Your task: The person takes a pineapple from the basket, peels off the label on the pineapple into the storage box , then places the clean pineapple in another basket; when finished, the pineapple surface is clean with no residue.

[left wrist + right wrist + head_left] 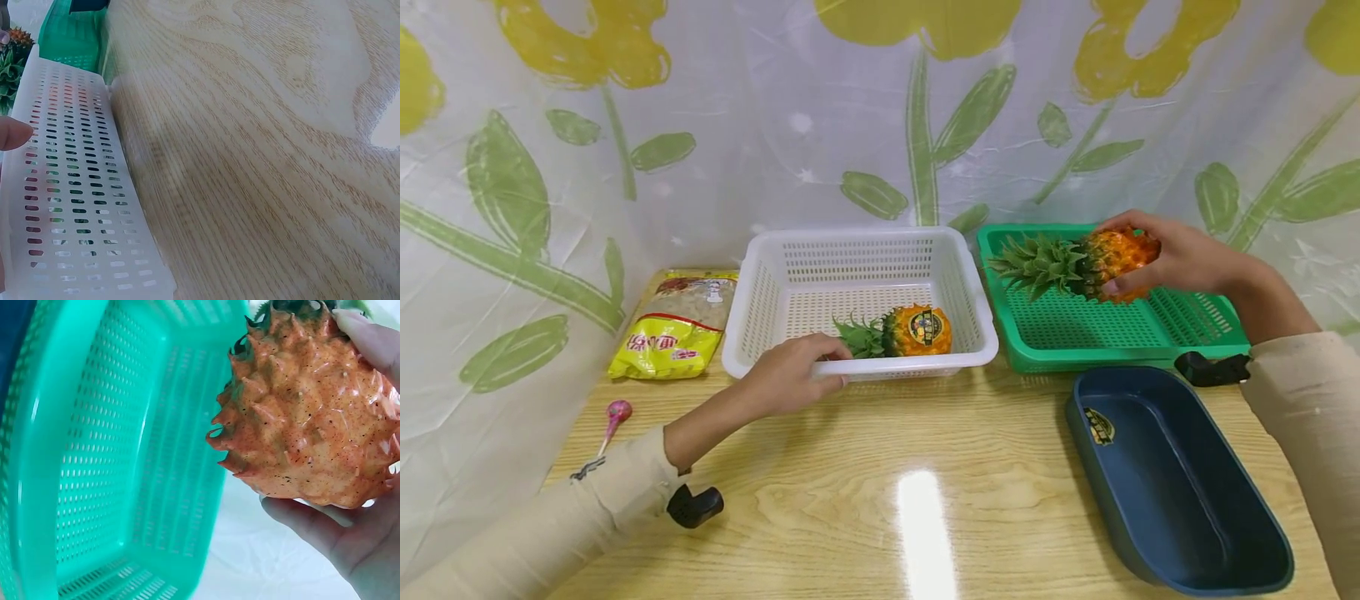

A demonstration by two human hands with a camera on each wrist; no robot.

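Above the green basket (1052, 333), my right hand (1180, 254) grips a small orange pineapple (1123, 254) by its body, its leafy crown pointing left. The right wrist view shows this pineapple (312, 412) close up, with thumb and fingers on opposite sides. My left hand (793, 371) holds the front rim of the white basket (917, 364), fingers over the edge and the thumb (14, 133) on the outer side. Inside that basket lies a second pineapple (917, 331) with a dark round label, its crown towards my left fingers.
A dark blue tub (1180, 483) with a gold-and-black sticker (1099, 426) stands at the front right. Left of the white basket lies a yellow food packet (673, 325), with a pink lollipop (617, 412) nearer me. A flowered curtain (715, 125) hangs behind the wooden table (820, 500).
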